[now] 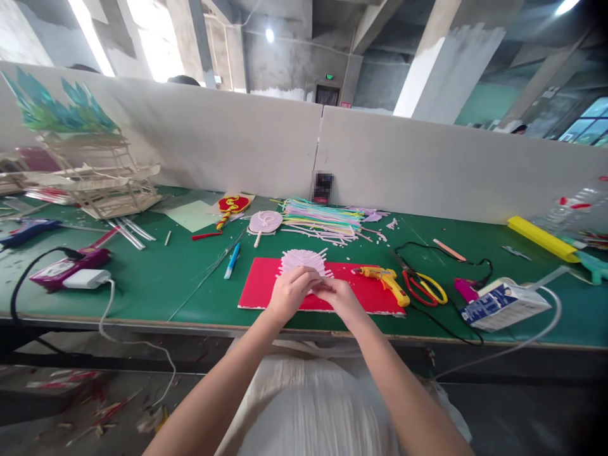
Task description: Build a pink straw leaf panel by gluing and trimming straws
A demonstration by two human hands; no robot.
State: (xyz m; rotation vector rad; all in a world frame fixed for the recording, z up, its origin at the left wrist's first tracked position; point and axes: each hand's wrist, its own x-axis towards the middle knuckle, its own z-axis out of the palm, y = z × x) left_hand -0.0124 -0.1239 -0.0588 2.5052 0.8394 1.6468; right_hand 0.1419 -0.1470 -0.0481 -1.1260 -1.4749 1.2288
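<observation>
A pale pink fan-shaped piece of narrow strips [303, 258] lies on a red board [259, 278], its strip ends sticking out unevenly. My left hand [295, 290] is closed over its lower edge, fingers bent inward. Close against it, my right hand [338, 296] has its fingers pinched together at the piece's lower right. What the fingertips hold is hidden. On the board's right part rests a yellow glue gun [386, 282]. Scissors with red and yellow handles [422, 288] lie just beyond the board.
Behind lie a bundle of coloured strips [327, 218], a round pink paddle shape [265, 221] and a red-yellow ornament [232, 206]. A blue pen [232, 261] is left of the board. A purple power strip [71, 269], a drink carton [506, 305] and cables flank the workspace.
</observation>
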